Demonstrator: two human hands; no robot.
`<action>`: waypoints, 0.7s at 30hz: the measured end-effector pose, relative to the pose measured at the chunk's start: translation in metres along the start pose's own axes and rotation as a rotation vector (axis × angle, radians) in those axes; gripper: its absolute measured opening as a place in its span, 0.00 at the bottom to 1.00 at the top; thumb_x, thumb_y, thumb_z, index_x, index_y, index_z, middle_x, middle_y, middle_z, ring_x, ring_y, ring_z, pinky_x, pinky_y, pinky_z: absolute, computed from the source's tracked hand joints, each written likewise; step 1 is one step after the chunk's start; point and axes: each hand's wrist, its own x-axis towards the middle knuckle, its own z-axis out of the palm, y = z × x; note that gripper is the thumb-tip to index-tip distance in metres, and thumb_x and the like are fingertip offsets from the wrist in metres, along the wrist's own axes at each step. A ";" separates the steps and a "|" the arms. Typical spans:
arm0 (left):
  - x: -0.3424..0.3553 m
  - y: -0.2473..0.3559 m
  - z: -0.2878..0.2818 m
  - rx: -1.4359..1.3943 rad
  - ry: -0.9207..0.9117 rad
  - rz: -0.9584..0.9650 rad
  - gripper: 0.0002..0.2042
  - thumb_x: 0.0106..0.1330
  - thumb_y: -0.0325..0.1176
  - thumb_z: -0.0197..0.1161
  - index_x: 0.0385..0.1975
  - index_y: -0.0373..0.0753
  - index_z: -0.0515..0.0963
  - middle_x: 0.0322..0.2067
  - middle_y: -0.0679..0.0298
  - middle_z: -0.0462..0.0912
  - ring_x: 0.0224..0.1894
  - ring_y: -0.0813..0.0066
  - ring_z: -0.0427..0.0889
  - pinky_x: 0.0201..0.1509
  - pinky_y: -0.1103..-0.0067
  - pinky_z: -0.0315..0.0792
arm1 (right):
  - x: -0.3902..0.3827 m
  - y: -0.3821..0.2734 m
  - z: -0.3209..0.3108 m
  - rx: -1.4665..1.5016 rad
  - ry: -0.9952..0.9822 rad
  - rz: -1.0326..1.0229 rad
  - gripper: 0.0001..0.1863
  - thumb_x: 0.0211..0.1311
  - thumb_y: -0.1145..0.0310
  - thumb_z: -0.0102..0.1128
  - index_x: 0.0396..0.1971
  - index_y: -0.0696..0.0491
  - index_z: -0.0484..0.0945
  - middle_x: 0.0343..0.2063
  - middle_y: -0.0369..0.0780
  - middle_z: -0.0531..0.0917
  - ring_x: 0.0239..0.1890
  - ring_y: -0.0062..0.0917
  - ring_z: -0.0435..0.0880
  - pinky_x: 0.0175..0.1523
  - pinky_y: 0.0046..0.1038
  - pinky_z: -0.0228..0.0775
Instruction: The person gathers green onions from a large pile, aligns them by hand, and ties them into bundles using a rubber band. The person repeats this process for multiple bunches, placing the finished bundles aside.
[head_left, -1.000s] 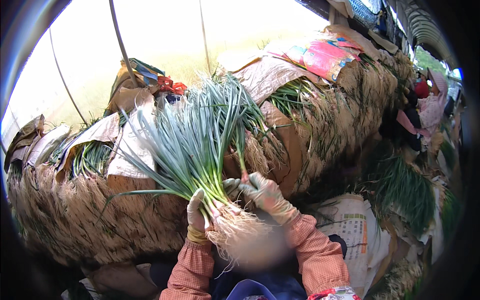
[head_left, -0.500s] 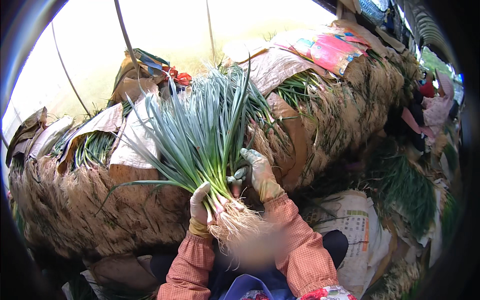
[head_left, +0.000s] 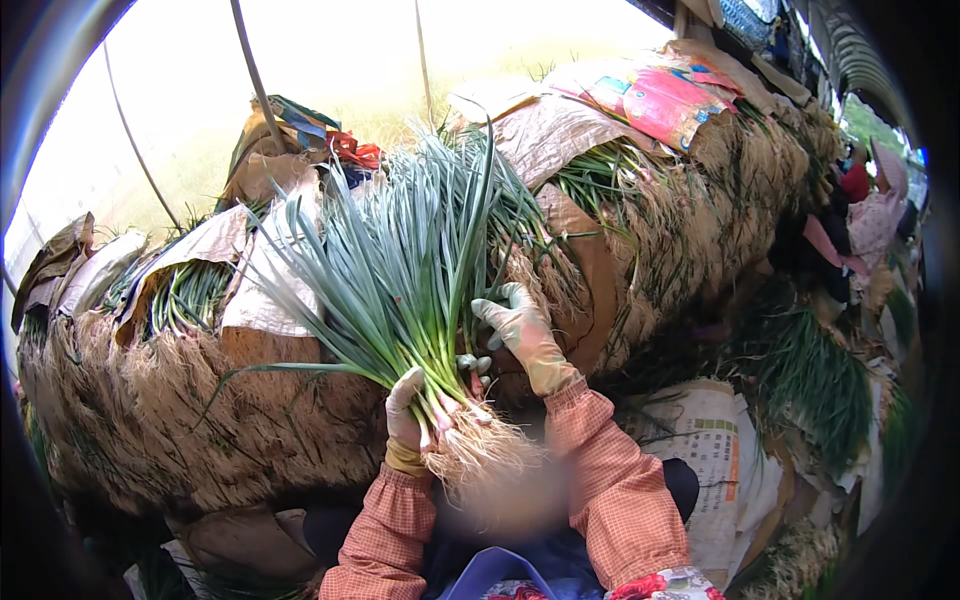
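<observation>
A large bunch of spring onions [head_left: 415,260] stands tilted in front of me, long green leaves pointing up and away, pale bulbs and stringy roots [head_left: 480,448] toward me. My gloved left hand [head_left: 405,405] is closed round the bunch just above the bulbs; its thumb shows on the left, its fingertips on the right. At the right edge of the leaves is my gloved right hand [head_left: 522,335]. Its fingers are bent with the tips drawn in against the leaves, and whatever they pinch is too small to make out.
Behind the bunch runs a long stack of spring onions [head_left: 690,230], roots facing me, partly covered by brown paper [head_left: 570,125] and a pink printed sack [head_left: 665,105]. Loose green onions [head_left: 815,375] and a white sack [head_left: 700,440] lie at right. Another person's pink clothing [head_left: 875,225] shows far right.
My right hand has moved slightly up and its fingers have bent more against the leaves. The bunch and my left hand have shifted a little to the right.
</observation>
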 end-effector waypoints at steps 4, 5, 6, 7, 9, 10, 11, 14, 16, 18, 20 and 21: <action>-0.002 0.005 -0.008 0.048 -0.050 0.004 0.28 0.65 0.46 0.54 0.56 0.28 0.69 0.45 0.41 0.80 0.36 0.56 0.85 0.36 0.67 0.84 | -0.015 -0.009 0.005 -0.337 0.079 -0.262 0.21 0.65 0.57 0.61 0.47 0.59 0.73 0.34 0.47 0.85 0.31 0.32 0.84 0.36 0.32 0.76; 0.000 0.004 -0.017 0.046 -0.032 0.010 0.27 0.65 0.46 0.55 0.56 0.28 0.69 0.45 0.42 0.80 0.36 0.56 0.85 0.36 0.66 0.84 | -0.016 -0.011 0.004 -0.566 -0.013 -0.365 0.23 0.63 0.57 0.62 0.49 0.59 0.73 0.38 0.52 0.84 0.36 0.41 0.86 0.40 0.35 0.76; 0.000 0.003 -0.027 0.044 -0.009 0.016 0.27 0.65 0.45 0.55 0.55 0.28 0.70 0.45 0.43 0.81 0.36 0.56 0.85 0.36 0.66 0.85 | -0.015 -0.015 0.008 -0.719 -0.069 -0.284 0.24 0.63 0.57 0.62 0.49 0.60 0.73 0.41 0.53 0.83 0.39 0.43 0.85 0.42 0.37 0.76; 0.002 0.001 -0.026 0.010 -0.020 0.028 0.27 0.64 0.44 0.55 0.55 0.27 0.70 0.44 0.43 0.81 0.37 0.56 0.85 0.38 0.65 0.84 | -0.013 -0.020 0.011 -0.877 -0.115 -0.199 0.24 0.62 0.57 0.62 0.49 0.60 0.73 0.43 0.55 0.82 0.41 0.46 0.85 0.45 0.38 0.76; 0.006 0.001 -0.060 0.053 -0.037 -0.009 0.27 0.64 0.44 0.55 0.54 0.26 0.70 0.43 0.43 0.81 0.39 0.54 0.85 0.39 0.65 0.84 | 0.005 -0.010 0.012 -0.638 -0.200 -0.043 0.24 0.60 0.60 0.64 0.49 0.63 0.73 0.40 0.52 0.83 0.35 0.38 0.86 0.35 0.34 0.78; 0.008 -0.002 -0.063 0.054 -0.031 -0.020 0.27 0.64 0.44 0.55 0.54 0.26 0.70 0.43 0.42 0.81 0.40 0.53 0.85 0.40 0.65 0.84 | 0.011 -0.005 0.006 -0.406 -0.228 0.068 0.23 0.60 0.61 0.65 0.48 0.63 0.73 0.39 0.51 0.83 0.33 0.35 0.86 0.33 0.32 0.78; 0.007 -0.001 -0.060 0.060 -0.022 -0.021 0.27 0.64 0.43 0.55 0.54 0.25 0.70 0.42 0.42 0.81 0.41 0.53 0.84 0.42 0.64 0.83 | 0.016 0.001 0.004 -0.167 -0.259 0.168 0.23 0.60 0.63 0.65 0.48 0.64 0.73 0.37 0.49 0.83 0.31 0.33 0.86 0.30 0.30 0.78; 0.000 -0.001 -0.038 0.042 0.013 0.020 0.27 0.64 0.43 0.55 0.54 0.24 0.70 0.45 0.41 0.81 0.44 0.48 0.83 0.54 0.60 0.78 | 0.027 0.032 0.002 0.072 -0.341 0.195 0.19 0.59 0.67 0.66 0.45 0.63 0.74 0.28 0.40 0.81 0.22 0.23 0.80 0.22 0.26 0.73; 0.000 -0.001 -0.025 0.039 -0.050 0.025 0.27 0.64 0.43 0.56 0.54 0.24 0.70 0.46 0.41 0.80 0.46 0.48 0.82 0.58 0.57 0.74 | 0.023 0.040 0.007 0.163 -0.288 0.161 0.14 0.60 0.69 0.65 0.41 0.61 0.74 0.24 0.37 0.79 0.17 0.21 0.76 0.19 0.25 0.70; -0.001 -0.002 -0.031 0.061 -0.046 0.017 0.28 0.64 0.44 0.56 0.54 0.25 0.70 0.46 0.42 0.80 0.47 0.48 0.82 0.61 0.56 0.71 | 0.010 0.039 0.009 0.345 -0.241 0.173 0.13 0.61 0.70 0.64 0.40 0.60 0.73 0.23 0.36 0.78 0.17 0.21 0.76 0.18 0.25 0.68; -0.003 -0.001 -0.020 0.044 -0.025 0.007 0.28 0.64 0.46 0.57 0.54 0.25 0.70 0.46 0.43 0.81 0.48 0.49 0.81 0.63 0.55 0.69 | -0.014 0.026 0.011 0.562 -0.213 0.192 0.14 0.61 0.70 0.65 0.41 0.58 0.71 0.22 0.34 0.75 0.17 0.19 0.76 0.18 0.23 0.66; -0.004 -0.002 -0.011 0.004 -0.034 0.009 0.28 0.64 0.46 0.57 0.54 0.26 0.71 0.45 0.43 0.81 0.48 0.49 0.81 0.63 0.55 0.69 | -0.024 0.020 0.012 0.597 -0.181 0.236 0.14 0.61 0.70 0.65 0.42 0.58 0.70 0.22 0.34 0.75 0.17 0.19 0.75 0.18 0.23 0.67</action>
